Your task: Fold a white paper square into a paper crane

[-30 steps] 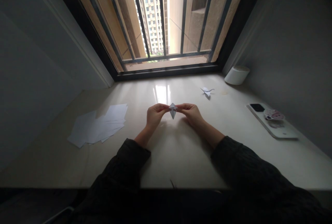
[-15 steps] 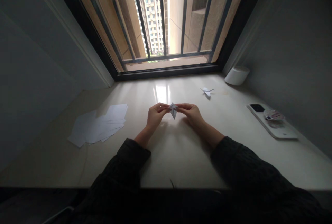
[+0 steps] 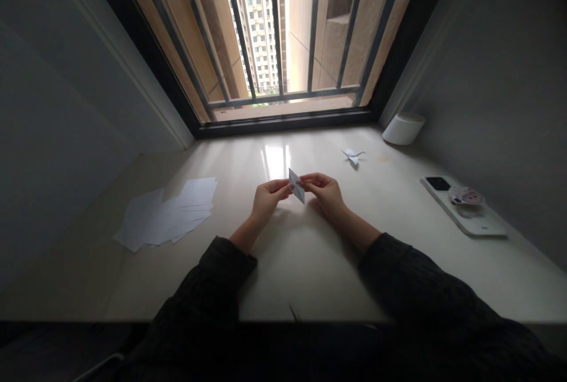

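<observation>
Between my hands is a small piece of folded white paper (image 3: 297, 187), a narrow diamond with its upper tip leaning left. My left hand (image 3: 268, 198) pinches its left side between thumb and fingers. From the right, my right hand (image 3: 325, 192) pinches the other side, fingertips close to the left ones. Both hands are just above the pale tabletop, and the fingertips partly cover the folds. Beyond my right hand a folded paper crane (image 3: 353, 157) lies on the surface.
Overlapping white paper sheets (image 3: 163, 214) lie on the left. At the right are a white phone (image 3: 465, 211) with a round grip on its back and, farther off, a white cylindrical object (image 3: 403, 129) by the wall. A barred window (image 3: 283, 39) rises behind the pale tabletop (image 3: 305, 276).
The folded paper has turned between my fingers: its upper tip now points up and left, and it shows a flatter, longer diamond. My hands have stayed nearly in place.
</observation>
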A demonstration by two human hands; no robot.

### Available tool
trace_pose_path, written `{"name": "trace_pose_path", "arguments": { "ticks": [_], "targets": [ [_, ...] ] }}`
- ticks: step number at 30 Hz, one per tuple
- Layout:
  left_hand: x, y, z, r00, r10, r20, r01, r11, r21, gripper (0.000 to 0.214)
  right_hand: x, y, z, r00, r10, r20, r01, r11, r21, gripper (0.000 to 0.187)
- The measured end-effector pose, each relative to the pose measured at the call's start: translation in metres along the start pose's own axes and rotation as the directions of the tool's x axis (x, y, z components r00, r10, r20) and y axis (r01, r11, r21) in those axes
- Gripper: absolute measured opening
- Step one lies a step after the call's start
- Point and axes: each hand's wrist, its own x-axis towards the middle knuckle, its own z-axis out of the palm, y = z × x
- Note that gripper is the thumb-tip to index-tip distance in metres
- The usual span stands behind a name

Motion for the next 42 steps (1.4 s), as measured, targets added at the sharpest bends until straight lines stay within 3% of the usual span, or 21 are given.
{"name": "trace_pose_path", "arguments": {
  "ticks": [9, 14, 19, 24, 30, 34, 42],
  "targets": [
    [0.0, -0.004, 0.001, 1.0, -0.015, -0.026, 0.015, 1.0, -0.006, 0.041, -0.003, 0.003, 0.002, 0.998, -0.062, -0.021, 0.059, 0.99, -0.125, 0.031],
    [0.0, -0.003, -0.001, 0.997, -0.073, 0.001, 0.073, 0.997, -0.019, 0.041, -0.001, 0.007, -0.001, 0.995, -0.091, 0.042, 0.098, 0.978, -0.182, 0.027],
    [0.003, -0.005, -0.005, 0.992, -0.124, 0.02, 0.124, 0.992, -0.003, 0.04, -0.002, 0.004, -0.002, 0.975, -0.179, 0.132, 0.212, 0.929, -0.304, 0.02],
    [0.004, -0.007, -0.007, 0.995, -0.096, -0.036, 0.097, 0.995, 0.03, 0.039, -0.005, 0.002, 0.0, 0.952, -0.242, 0.189, 0.297, 0.885, -0.359, 0.021],
    [0.004, -0.005, -0.003, 0.995, 0.008, -0.101, -0.01, 1.0, -0.014, 0.034, -0.003, 0.003, 0.001, 0.995, -0.028, 0.095, 0.051, 0.968, -0.244, 0.041],
    [0.003, -0.004, 0.001, 0.992, 0.024, -0.128, -0.033, 0.997, -0.069, 0.033, -0.005, 0.001, 0.005, 0.978, 0.152, 0.14, -0.129, 0.979, -0.159, 0.041],
    [0.002, -0.005, 0.003, 0.987, -0.057, -0.152, 0.03, 0.985, -0.17, 0.034, -0.007, -0.001, 0.01, 0.977, 0.154, 0.151, -0.133, 0.981, -0.142, 0.041]
  ]
}}
